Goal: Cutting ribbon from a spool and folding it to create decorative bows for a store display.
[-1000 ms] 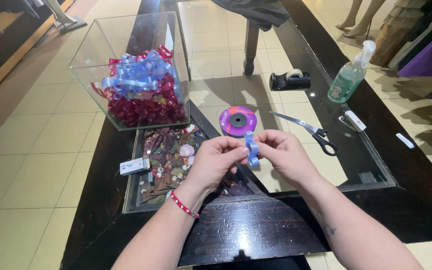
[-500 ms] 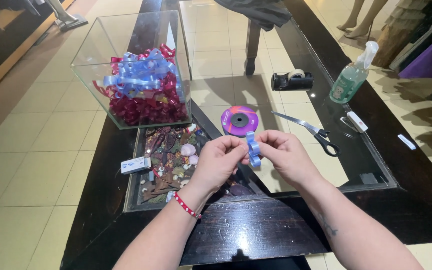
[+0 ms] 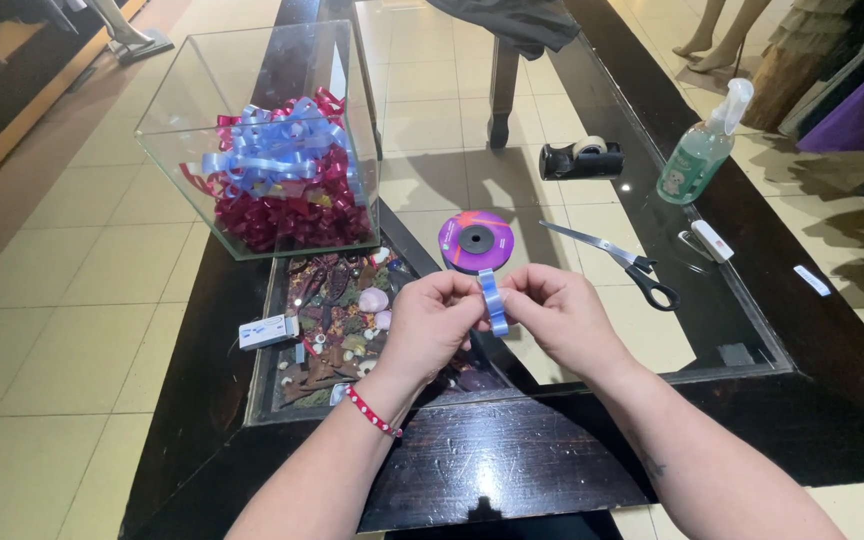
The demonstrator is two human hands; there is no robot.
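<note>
barely shifted from half a second back, left hand (image 3: 432, 322) and right hand (image 3: 555, 312) still pinching blue ribbon strip (image 3: 493, 300) between fingertips, bow half-formed, purple ribbon spool (image 3: 476, 240) just beyond.

Bare forearms, a red beaded bracelet (image 3: 372, 413) (white beads too) on the left wrist.
</note>
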